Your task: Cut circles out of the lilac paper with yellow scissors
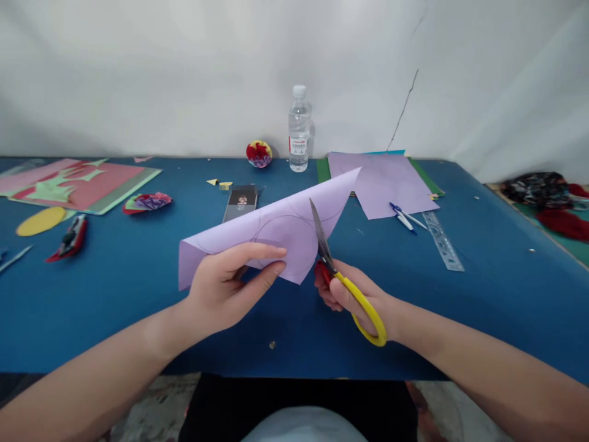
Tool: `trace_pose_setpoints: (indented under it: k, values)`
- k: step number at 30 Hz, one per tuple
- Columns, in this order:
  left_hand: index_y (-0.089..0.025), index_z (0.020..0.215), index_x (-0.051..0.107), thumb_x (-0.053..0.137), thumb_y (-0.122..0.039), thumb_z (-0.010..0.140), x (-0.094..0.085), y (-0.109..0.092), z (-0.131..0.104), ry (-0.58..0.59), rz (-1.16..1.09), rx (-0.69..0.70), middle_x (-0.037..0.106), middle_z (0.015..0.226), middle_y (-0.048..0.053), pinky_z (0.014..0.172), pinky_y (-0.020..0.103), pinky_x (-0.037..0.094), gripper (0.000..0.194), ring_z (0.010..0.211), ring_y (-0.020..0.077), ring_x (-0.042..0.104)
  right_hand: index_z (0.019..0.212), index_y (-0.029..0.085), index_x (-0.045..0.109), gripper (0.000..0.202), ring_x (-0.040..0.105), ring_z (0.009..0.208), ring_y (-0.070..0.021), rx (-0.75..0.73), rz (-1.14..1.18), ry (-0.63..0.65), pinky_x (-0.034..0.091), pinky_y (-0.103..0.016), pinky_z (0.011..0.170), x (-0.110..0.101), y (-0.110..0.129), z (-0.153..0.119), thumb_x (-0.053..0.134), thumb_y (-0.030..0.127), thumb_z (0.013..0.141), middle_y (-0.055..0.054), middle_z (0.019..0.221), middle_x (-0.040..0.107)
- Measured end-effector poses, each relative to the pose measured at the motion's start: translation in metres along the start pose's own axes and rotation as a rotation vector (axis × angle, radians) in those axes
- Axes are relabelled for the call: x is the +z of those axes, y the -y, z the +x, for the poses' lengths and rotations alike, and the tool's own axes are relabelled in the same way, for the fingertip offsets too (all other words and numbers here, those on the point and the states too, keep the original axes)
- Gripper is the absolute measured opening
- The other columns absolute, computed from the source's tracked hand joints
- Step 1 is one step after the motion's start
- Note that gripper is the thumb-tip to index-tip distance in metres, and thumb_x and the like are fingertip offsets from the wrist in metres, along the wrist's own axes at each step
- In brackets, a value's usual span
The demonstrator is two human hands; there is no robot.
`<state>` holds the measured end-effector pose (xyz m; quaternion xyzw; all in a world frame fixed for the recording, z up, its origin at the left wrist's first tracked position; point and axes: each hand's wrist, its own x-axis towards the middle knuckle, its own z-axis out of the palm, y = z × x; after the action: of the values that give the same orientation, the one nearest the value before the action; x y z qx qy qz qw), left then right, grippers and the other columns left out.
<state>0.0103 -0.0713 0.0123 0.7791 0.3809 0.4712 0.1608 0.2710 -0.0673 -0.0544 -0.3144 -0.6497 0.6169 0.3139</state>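
Note:
My left hand (232, 282) pinches a sheet of purple paper (288, 236) between thumb and fingers, holding it up above the table. Pencilled circles show on the paper, and its left part curls over. My right hand (352, 294) is closed around a pair of scissors (363, 307) with yellow and red handles. The blades point up and away from me, at the right-hand side of the drawn circle. One blade lies in front of the paper; the other is mostly hidden.
Behind the paper are a phone (242, 202), a water bottle (299, 132) and a colourful paper ball (259, 154). Purple sheets (386, 184), pens (402, 218) and a clear ruler (444, 242) lie right. Coloured paper (110, 184), a yellow oval (41, 221) and folded paper pieces (147, 202) lie left.

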Motion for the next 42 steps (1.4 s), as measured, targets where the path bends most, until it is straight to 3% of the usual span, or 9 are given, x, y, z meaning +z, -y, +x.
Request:
trace_pose_setpoints:
  k: [10, 21, 30, 42]
  values:
    - [-0.023, 0.109, 0.079, 0.076, -0.01, 0.092, -0.005, -0.002, 0.002, 0.069, 0.025, -0.024, 0.087, 0.104, 0.004, 0.084, 0.027, 0.072, 0.022, 0.091, 0.021, 0.085, 0.101, 0.024, 0.052, 0.056, 0.042, 0.076, -0.0171, 0.024, -0.029, 0.046, 0.043, -0.032, 0.066, -0.002, 0.011, -0.001, 0.055, 0.08, 0.102, 0.0, 0.092, 0.048]
    - [-0.02, 0.11, 0.079, 0.076, -0.009, 0.092, -0.005, 0.001, 0.002, 0.094, 0.023, -0.033, 0.087, 0.103, 0.006, 0.071, 0.019, 0.067, 0.022, 0.086, 0.0187, 0.084, 0.096, 0.024, 0.049, 0.06, 0.041, 0.072, -0.0166, 0.019, -0.083, 0.008, 0.039, -0.032, 0.062, -0.002, 0.015, 0.0, 0.051, 0.084, 0.101, 0.0, 0.087, 0.046]
    - [-0.022, 0.107, 0.08, 0.074, -0.008, 0.092, -0.006, -0.001, 0.005, 0.095, 0.03, -0.052, 0.086, 0.103, 0.005, 0.085, 0.025, 0.07, 0.021, 0.092, 0.0206, 0.084, 0.096, 0.024, 0.051, 0.062, 0.04, 0.069, -0.0167, 0.007, -0.08, -0.016, 0.037, -0.032, 0.06, 0.0, 0.018, -0.002, 0.051, 0.086, 0.099, 0.001, 0.083, 0.046]
    - [-0.021, 0.113, 0.079, 0.074, -0.014, 0.092, -0.008, 0.002, 0.006, 0.085, 0.049, -0.077, 0.085, 0.109, 0.005, 0.073, 0.023, 0.067, 0.023, 0.089, 0.019, 0.081, 0.094, 0.023, 0.053, 0.064, 0.043, 0.069, -0.0171, 0.053, -0.133, -0.009, 0.037, -0.032, 0.059, -0.004, 0.02, -0.002, 0.053, 0.088, 0.096, -0.001, 0.083, 0.051]
